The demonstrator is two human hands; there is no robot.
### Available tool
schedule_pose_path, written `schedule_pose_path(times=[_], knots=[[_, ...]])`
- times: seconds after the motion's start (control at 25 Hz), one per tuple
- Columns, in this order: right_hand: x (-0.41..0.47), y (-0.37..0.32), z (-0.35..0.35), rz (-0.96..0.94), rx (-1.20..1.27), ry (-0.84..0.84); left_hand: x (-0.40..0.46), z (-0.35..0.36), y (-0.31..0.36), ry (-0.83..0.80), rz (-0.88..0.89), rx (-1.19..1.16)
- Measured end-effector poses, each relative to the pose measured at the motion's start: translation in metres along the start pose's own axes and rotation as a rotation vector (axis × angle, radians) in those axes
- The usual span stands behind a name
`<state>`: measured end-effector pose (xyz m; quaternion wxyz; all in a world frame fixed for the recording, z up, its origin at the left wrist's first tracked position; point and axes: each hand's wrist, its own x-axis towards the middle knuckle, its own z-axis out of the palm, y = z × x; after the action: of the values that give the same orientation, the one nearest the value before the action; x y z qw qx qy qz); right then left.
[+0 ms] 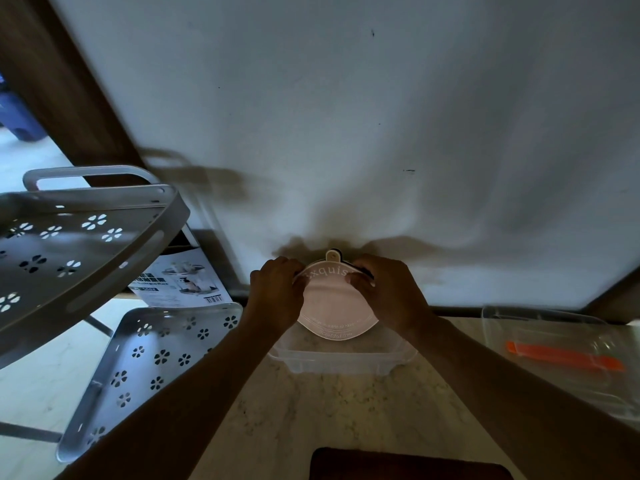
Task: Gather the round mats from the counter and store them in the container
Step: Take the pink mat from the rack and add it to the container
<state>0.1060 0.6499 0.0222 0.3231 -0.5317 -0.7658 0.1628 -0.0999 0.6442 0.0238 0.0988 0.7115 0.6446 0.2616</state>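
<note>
Nearest the lens, a dark brown object (410, 464) is seen at the bottom edge of the marble counter (332, 407); what it is cannot be told. At far left a grey perforated rack (79, 237) is shown, with a printed label sheet (180, 277) behind it. Further right, the left hand (277, 292) is curled round the left rim of a pink round mat (334, 306), and the right hand (388, 289) pinches its right rim. The mat is held tilted over the clear plastic container (341, 358), its lower edge apparently just inside. A darker edge behind it suggests further mats, though this cannot be confirmed. At right, a clear lid (554, 327) and an orange strip (564, 355) are seen. Storing is judged underway; release remains.
</note>
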Motion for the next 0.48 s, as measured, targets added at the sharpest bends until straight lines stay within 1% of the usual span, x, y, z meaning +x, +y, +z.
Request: schedule_pose_path(times=[0.16, 0.28, 0.4, 0.48], knots=[[-0.003, 0.002, 0.003, -0.088, -0.157, 0.102, -0.002, 0.004, 0.000, 0.051, 0.033, 0.004], [0.001, 0.000, 0.000, -0.066, -0.107, 0.126, -0.003, 0.008, 0.000, 0.085, 0.055, 0.057], [0.002, 0.004, -0.004, -0.023, -0.097, 0.095, -0.004, 0.011, 0.000, 0.106, 0.078, 0.081], [0.000, 0.008, -0.005, 0.003, -0.165, 0.038, -0.005, 0.013, -0.001, 0.127, 0.094, 0.076]])
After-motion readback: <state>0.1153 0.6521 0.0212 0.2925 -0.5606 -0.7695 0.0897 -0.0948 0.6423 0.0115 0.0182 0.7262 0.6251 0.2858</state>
